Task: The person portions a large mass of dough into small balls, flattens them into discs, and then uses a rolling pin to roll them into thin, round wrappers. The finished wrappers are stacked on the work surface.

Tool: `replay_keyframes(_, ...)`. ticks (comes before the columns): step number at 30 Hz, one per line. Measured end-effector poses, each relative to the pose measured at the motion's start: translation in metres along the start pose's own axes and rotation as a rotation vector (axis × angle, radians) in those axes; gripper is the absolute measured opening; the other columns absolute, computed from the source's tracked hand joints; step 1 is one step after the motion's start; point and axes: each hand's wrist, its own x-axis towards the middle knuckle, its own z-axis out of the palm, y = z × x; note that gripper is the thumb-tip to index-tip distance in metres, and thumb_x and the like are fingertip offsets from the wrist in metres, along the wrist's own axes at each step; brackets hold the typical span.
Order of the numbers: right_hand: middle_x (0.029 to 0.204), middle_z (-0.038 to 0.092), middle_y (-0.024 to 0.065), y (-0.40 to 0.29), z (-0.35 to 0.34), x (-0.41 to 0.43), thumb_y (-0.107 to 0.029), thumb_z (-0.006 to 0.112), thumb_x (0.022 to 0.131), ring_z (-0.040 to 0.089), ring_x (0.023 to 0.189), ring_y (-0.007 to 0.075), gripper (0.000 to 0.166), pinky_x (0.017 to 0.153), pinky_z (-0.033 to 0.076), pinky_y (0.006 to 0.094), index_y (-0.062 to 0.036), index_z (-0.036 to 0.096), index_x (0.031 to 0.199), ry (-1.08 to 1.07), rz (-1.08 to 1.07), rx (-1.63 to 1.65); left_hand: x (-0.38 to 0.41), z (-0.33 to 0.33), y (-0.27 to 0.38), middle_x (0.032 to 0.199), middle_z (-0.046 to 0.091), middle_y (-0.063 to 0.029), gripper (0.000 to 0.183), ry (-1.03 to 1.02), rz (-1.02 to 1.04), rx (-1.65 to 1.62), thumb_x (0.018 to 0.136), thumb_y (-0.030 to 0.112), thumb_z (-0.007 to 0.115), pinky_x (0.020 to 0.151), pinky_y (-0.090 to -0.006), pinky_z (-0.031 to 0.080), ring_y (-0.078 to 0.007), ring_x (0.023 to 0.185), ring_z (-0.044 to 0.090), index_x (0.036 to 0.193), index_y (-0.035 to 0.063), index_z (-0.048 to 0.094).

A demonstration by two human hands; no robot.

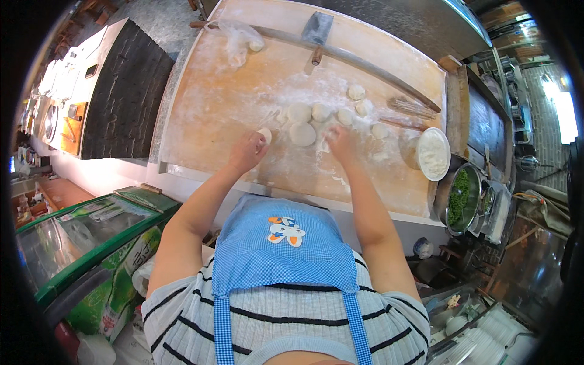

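My left hand (248,150) has its fingers curled around a small round piece of dough (265,135), which shows past the fingertips. To the right, my right hand (342,142) is low over the floured wooden board (214,114), fingers bent down by a patch of loose flour. Whether anything is under those fingers is hidden. Between the hands lie two flattened dough rounds (302,134), one behind the other. Several smaller dough balls, among them a dough ball (321,112) and another dough ball (379,131), sit behind and right of them.
At the board's right edge stand a white bowl of flour (434,154) and a metal bowl of chopped greens (459,196). A rolling pin (404,123) and a whisk brush (410,107) lie nearby. Farther back are a long wooden pole (365,62), a scraper (317,29) and a plastic bag (237,39).
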Motion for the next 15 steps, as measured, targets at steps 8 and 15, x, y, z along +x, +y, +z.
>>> replay_keyframes(8, 0.118, 0.059, 0.0169, 0.075, 0.003, 0.061, -0.019, 0.077, 0.073, 0.053, 0.115, 0.0361, 0.056, 0.097, 0.043, 0.0444, -0.0069, 0.055, 0.123, 0.139, -0.125, -0.341, 0.008, 0.012, 0.001, 0.137, 0.047, -0.0081, 0.047, -0.076, 0.281, 0.288, 0.082, 0.02, 0.066, 0.106, -0.0501, 0.032, -0.0307, 0.13, 0.041, 0.126, 0.0166, 0.053)
replay_keyframes(15, 0.108, 0.059, 0.014, 0.061, 0.013, -0.016, -0.013, 0.078, 0.069, 0.055, 0.104, 0.0324, 0.052, 0.092, 0.046, 0.0415, -0.0093, 0.059, 0.117, 0.153, -0.099, -0.123, 0.021, 0.053, -0.042, 0.154, 0.032, -0.0089, 0.058, -0.108, 0.262, 0.456, 0.088, 0.03, 0.058, 0.114, -0.0598, 0.017, -0.034, 0.144, 0.024, 0.143, 0.0175, 0.042)
